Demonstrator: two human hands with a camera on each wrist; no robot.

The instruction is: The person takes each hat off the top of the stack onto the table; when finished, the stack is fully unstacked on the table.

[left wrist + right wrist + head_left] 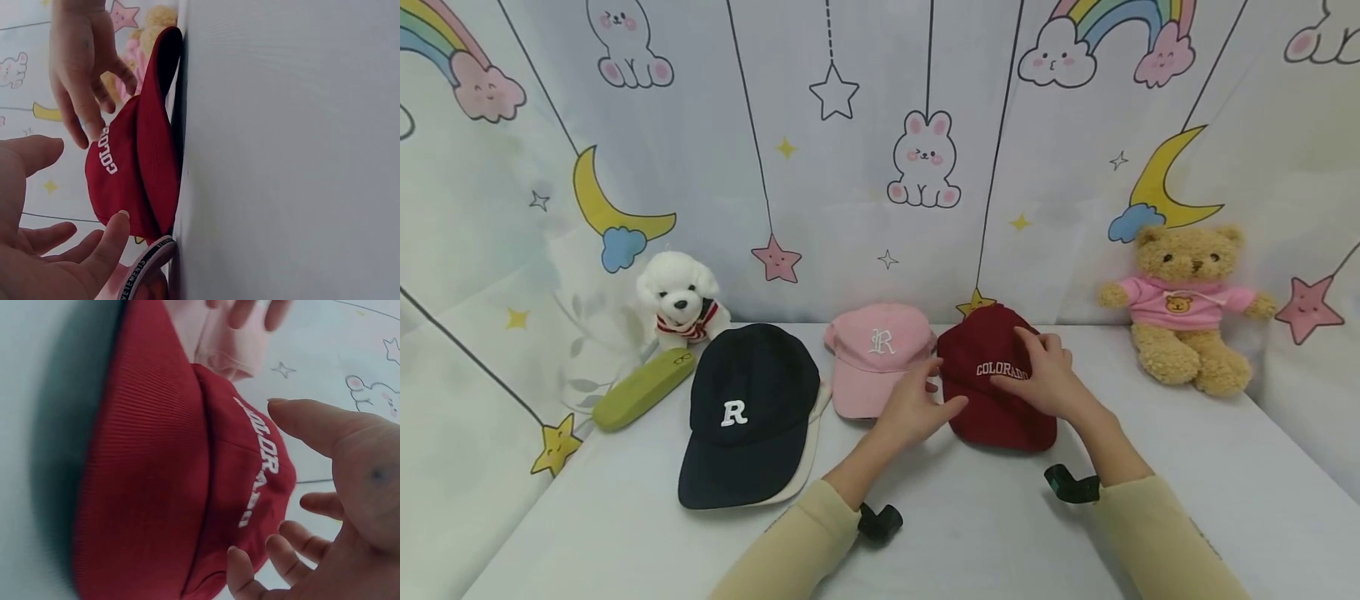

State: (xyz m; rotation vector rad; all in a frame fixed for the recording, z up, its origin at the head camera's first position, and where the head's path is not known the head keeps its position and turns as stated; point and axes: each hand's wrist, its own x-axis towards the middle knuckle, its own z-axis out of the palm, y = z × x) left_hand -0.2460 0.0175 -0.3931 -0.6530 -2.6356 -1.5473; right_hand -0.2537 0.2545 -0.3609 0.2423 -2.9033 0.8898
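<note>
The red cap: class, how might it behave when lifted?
The red cap is probably light, since it looks like cloth. Its crown, softly rounded fabric, may dent when squeezed. The brim, holding a smooth curve, should stay fairly stiff.

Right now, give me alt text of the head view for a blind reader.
Open left hand and right hand flank a red COLORADO cap on a white table. Left of it are a pink cap, dark cap and plush white dog; at right, a teddy bear.
</note>
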